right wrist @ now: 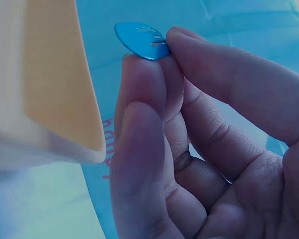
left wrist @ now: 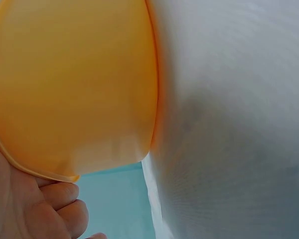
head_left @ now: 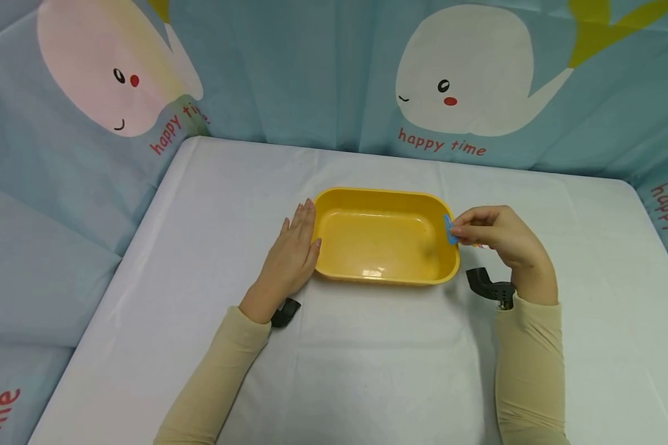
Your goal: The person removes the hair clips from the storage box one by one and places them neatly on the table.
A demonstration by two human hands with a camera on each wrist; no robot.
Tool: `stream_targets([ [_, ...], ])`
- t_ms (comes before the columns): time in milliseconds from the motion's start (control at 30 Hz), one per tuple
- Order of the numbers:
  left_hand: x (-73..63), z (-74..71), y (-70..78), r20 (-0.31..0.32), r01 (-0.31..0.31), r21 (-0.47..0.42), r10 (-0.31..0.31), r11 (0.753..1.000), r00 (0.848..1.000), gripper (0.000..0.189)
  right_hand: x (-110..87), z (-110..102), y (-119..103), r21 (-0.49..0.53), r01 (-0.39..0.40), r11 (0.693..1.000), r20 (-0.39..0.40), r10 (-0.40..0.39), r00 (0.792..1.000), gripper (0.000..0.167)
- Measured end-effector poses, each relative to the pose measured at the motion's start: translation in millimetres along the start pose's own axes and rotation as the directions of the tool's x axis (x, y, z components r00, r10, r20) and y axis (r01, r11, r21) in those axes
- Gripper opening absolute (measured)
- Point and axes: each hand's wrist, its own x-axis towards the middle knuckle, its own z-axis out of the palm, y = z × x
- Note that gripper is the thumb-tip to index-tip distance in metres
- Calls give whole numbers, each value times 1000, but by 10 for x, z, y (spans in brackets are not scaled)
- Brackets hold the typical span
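A yellow rectangular basin [head_left: 384, 272] sits on the white table. My left hand [head_left: 291, 253] rests along its left rim, with fingers extended and the thumb by the rim; the left wrist view shows the palm against the yellow wall [left wrist: 74, 89]. At the basin's right rim, my right hand [head_left: 495, 232] pinches a small, flat, blue leaf-shaped piece [right wrist: 139, 40] between thumb and fingertips. Thin slits run across this piece, and in the head view it overlaps the rim. The basin's inside shows only bare yellow floor.
Small red and orange items [head_left: 483, 246] lie on the table under my right hand, mostly hidden by it. Black wrist mounts [head_left: 487, 287] hang at both wrists. A blue cloth [head_left: 312, 74] with whale prints stands behind the table's far edge.
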Motion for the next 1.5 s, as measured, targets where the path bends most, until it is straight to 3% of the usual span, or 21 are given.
stream_targets([
  [433, -1, 11, -5, -10, -6, 2, 6, 1000, 1000, 59, -18, -83, 70, 15, 23, 1000, -19, -22, 1000, 6],
  [700, 4, 1, 5, -2, -10, 6, 10, 1000, 1000, 59, -39, -154, 109, -7, -6, 1000, -45, 6, 999, 6],
  [1233, 19, 6, -2, 15, 3, 6, -3, 1000, 1000, 59, -98, -289, 165, 41, -55, 998, -91, 59, 994, 8],
  [1500, 24, 7, -4, 11, 1, 6, -1, 1000, 1000, 60, -127, -342, 216, 32, -104, 994, -168, 108, 980, 9],
])
